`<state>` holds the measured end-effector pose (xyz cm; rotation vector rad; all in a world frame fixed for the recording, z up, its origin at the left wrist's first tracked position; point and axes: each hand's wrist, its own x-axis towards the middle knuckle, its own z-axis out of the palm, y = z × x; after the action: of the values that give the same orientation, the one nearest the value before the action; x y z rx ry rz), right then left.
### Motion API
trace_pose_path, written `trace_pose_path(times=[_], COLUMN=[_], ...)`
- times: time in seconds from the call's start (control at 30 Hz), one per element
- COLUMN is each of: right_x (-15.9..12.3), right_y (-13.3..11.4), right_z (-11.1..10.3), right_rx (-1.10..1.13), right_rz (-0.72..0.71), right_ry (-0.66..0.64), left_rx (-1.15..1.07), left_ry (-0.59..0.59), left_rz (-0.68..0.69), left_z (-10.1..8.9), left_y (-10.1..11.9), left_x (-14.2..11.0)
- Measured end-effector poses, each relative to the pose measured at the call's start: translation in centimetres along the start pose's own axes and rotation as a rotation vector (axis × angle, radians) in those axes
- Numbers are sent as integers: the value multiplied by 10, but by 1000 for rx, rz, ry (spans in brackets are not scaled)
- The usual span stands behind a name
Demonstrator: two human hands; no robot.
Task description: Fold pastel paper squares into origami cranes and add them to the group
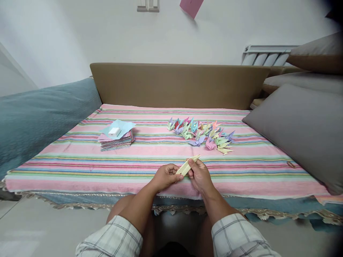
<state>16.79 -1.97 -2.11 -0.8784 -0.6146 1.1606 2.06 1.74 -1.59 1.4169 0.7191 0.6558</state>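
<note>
A narrow folded piece of pale yellow paper [188, 164] is held between both hands just above the near edge of the striped cloth [80, 167]. My left hand [166, 175] pinches its lower left end with fingers curled. My right hand [199, 174] grips its middle, thumb on top. Beyond the hands lies a cluster of several finished pastel paper cranes [200, 134]. To the left sits a stack of coloured square paper sheets [116, 138] with a small white object on top.
The striped cloth covers a low sofa seat with a tan backrest [177, 84]. A teal blanket [40, 114] lies at left, grey cushions [302, 132] at right. A small ring-like object [291, 164] rests near the right cushion. A pink paper [191, 7] hangs on the wall.
</note>
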Motion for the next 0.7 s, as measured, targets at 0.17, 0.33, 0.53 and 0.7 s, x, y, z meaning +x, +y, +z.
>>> trace_pose_path(times=[0.17,0.33,0.53,0.7], right_x=[0,2,1,0], right_y=[-1,2,3,1], right_z=[-2,-2,-1,-4], right_rx=[19,13,-6,-140], right_rz=[16,-19,-34,-207], right_ry=[11,54,33,100], left_rx=[116,325,307,282], left_ry=[-7,190,144,338], left_rz=[8,104,128,204], left_z=[0,7,6,-1], left_y=[2,-1,-3,-7], left_x=[-2,-2,-4,-4])
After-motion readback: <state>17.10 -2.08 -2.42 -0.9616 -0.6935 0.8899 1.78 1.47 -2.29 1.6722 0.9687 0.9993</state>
